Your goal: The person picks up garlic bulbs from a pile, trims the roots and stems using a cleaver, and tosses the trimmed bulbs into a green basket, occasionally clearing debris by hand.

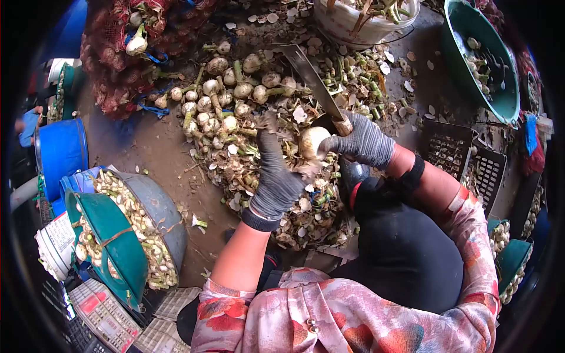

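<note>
My right hand (362, 141), in a grey knit glove, is closed round the wooden handle of a knife (312, 76). Its long, broad blade points up and away to the left. Against that hand's thumb sits a large pale garlic bulb (312, 143). My left hand (273, 176), gloved with bare fingertips, is just left of the bulb, its fingers stretched upward and thumb apart; it looks open and slightly blurred. Beyond it lies a heap of untrimmed garlic bulbs (218, 106) with stalks. Loose skins and cut stalks (247, 182) cover the ground below both hands.
A white bucket (365, 29) of stalks stands ahead, with a green basin (482, 59) on the right. Red mesh sacks (112, 65) lie ahead left. At left, a grey tub (159, 206) and green basin (123, 253) hold trimmings. Black crates (447, 147) sit at right.
</note>
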Available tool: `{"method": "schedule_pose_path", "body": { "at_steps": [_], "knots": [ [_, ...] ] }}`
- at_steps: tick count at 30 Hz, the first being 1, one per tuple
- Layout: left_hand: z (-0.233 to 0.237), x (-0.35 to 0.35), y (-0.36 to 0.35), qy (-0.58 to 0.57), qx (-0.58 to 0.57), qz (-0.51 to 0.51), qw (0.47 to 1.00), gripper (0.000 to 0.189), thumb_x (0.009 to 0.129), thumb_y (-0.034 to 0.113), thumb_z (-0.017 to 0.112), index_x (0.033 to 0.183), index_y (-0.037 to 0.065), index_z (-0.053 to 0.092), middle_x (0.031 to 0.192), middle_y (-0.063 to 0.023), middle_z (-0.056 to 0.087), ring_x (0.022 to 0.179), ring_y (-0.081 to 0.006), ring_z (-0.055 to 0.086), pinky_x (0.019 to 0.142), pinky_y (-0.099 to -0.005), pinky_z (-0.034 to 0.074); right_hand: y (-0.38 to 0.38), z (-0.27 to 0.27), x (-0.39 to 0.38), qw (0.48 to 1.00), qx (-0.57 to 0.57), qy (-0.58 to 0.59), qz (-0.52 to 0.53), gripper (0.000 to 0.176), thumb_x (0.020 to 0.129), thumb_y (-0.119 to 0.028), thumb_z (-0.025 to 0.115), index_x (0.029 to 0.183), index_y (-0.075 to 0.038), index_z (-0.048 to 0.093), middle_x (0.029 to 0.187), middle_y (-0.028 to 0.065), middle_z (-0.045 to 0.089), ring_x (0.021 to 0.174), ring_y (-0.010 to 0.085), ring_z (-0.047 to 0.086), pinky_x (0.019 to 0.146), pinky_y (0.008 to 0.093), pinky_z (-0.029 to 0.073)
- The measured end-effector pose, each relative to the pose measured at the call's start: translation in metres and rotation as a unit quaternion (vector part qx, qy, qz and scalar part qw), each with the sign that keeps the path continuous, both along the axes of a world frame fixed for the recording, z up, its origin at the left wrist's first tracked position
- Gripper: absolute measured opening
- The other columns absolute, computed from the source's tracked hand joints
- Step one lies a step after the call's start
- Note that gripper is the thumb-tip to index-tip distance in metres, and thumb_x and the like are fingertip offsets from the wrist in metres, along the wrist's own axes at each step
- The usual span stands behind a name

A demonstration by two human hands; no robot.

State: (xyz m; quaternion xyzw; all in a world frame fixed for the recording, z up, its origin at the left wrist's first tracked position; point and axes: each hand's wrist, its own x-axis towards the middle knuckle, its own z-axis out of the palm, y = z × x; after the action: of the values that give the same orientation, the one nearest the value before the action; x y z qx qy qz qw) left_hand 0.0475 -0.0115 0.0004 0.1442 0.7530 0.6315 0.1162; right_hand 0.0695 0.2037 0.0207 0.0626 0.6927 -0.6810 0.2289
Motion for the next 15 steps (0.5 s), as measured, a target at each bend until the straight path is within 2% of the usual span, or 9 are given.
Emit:
{"method": "schedule_pose_path", "body": {
  "at_steps": [1, 4, 5, 6, 7, 8, 10, 13, 15],
  "knots": [
    [0.001, -0.007, 0.004, -0.243, 0.166, 0.033, 0.955, 0.078, 0.089, 0.05, 0.065, 0.138, -0.002, 0.034, 0.129, -0.0161, 0.051, 0.109, -0.0261, 0.06, 0.099, -0.0393, 0.049, -0.002, 0.0, 0.001, 0.998, 0.032, 0.063, -0.003, 0.06, 0.076, -0.04, 0.084, 0.119, -0.004, 0.063, 0.102, 0.0049, 0.07, 0.097, 0.0136, 0.062, 0.088, 0.0322, 0.051],
    [0.01, 0.001, 0.002, -0.495, 0.441, -0.033, 0.748, 0.067, 0.089, 0.048, 0.066, 0.135, 0.003, 0.047, 0.133, -0.013, 0.054, 0.123, -0.0305, 0.052, 0.101, -0.0433, 0.047, -0.008, 0.002, 0.007, 0.979, 0.159, 0.108, 0.067, 0.064, 0.073, -0.044, 0.084, 0.118, -0.006, 0.061, 0.102, 0.0133, 0.069, 0.093, 0.0222, 0.066, 0.085, 0.0352, 0.051],
    [-0.018, 0.003, 0.001, -0.508, 0.389, 0.039, 0.767, 0.067, 0.087, 0.045, 0.069, 0.135, 0.004, 0.047, 0.133, -0.0137, 0.054, 0.123, -0.0285, 0.053, 0.102, -0.0406, 0.046, -0.01, -0.001, 0.007, 0.972, 0.168, 0.139, 0.083, 0.064, 0.072, -0.045, 0.084, 0.118, -0.007, 0.061, 0.101, 0.0138, 0.068, 0.093, 0.0249, 0.067, 0.085, 0.0359, 0.052],
    [-0.041, 0.004, -0.008, -0.318, 0.211, -0.019, 0.924, 0.061, 0.089, 0.04, 0.067, 0.135, 0.005, 0.047, 0.132, -0.014, 0.055, 0.12, -0.0271, 0.055, 0.101, -0.0399, 0.046, -0.008, -0.006, 0.008, 0.969, 0.155, 0.162, 0.101, 0.063, 0.073, -0.045, 0.083, 0.12, -0.008, 0.061, 0.1, 0.0141, 0.068, 0.095, 0.0304, 0.067, 0.083, 0.038, 0.052],
    [-0.045, 0.005, -0.013, -0.223, 0.074, -0.043, 0.971, 0.054, 0.093, 0.034, 0.063, 0.136, 0.006, 0.046, 0.132, -0.0143, 0.055, 0.12, -0.0264, 0.055, 0.102, -0.0393, 0.045, -0.002, -0.001, 0.01, 0.945, 0.215, 0.212, 0.124, 0.063, 0.074, -0.046, 0.081, 0.12, -0.008, 0.061, 0.101, 0.016, 0.068, 0.096, 0.0349, 0.066, 0.082, 0.0398, 0.053],
    [-0.051, 0.006, -0.019, -0.124, -0.07, -0.055, 0.988, 0.048, 0.096, 0.027, 0.058, 0.137, 0.007, 0.045, 0.133, -0.0147, 0.054, 0.119, -0.0258, 0.056, 0.103, -0.0387, 0.045, 0.001, 0.012, 0.01, 0.933, 0.253, 0.216, 0.138, 0.061, 0.075, -0.045, 0.08, 0.119, -0.009, 0.061, 0.102, 0.016, 0.068, 0.095, 0.036, 0.066, 0.081, 0.0402, 0.053],
    [-0.05, 0.007, -0.03, 0.054, -0.254, -0.072, 0.963, 0.042, 0.1, 0.022, 0.051, 0.139, 0.007, 0.043, 0.133, -0.0151, 0.054, 0.118, -0.0258, 0.056, 0.104, -0.0381, 0.043, 0.003, 0.033, 0.011, 0.916, 0.295, 0.217, 0.161, 0.055, 0.077, -0.042, 0.078, 0.118, -0.01, 0.062, 0.1, 0.0162, 0.068, 0.093, 0.0372, 0.065, 0.079, 0.0407, 0.053],
    [-0.026, 0.01, -0.036, 0.179, -0.323, -0.101, 0.924, 0.039, 0.097, 0.02, 0.056, 0.132, 0.005, 0.049, 0.123, -0.0129, 0.059, 0.108, -0.0252, 0.06, 0.096, -0.037, 0.048, 0.002, 0.036, 0.006, 0.915, 0.306, 0.186, 0.186, 0.042, 0.081, -0.035, 0.074, 0.114, -0.01, 0.064, 0.093, 0.0169, 0.068, 0.089, 0.0377, 0.066, 0.077, 0.0414, 0.053],
    [0.02, -0.001, -0.036, -0.101, -0.276, -0.134, 0.946, 0.04, 0.093, 0.021, 0.062, 0.129, 0.005, 0.054, 0.124, -0.0129, 0.06, 0.108, -0.0251, 0.06, 0.094, -0.0393, 0.048, 0.009, 0.01, 0.004, 0.924, 0.308, 0.114, 0.197, 0.034, 0.084, -0.03, 0.071, 0.11, -0.01, 0.065, 0.088, 0.0178, 0.068, 0.086, 0.0379, 0.066, 0.076, 0.042, 0.052]
  ]
}}
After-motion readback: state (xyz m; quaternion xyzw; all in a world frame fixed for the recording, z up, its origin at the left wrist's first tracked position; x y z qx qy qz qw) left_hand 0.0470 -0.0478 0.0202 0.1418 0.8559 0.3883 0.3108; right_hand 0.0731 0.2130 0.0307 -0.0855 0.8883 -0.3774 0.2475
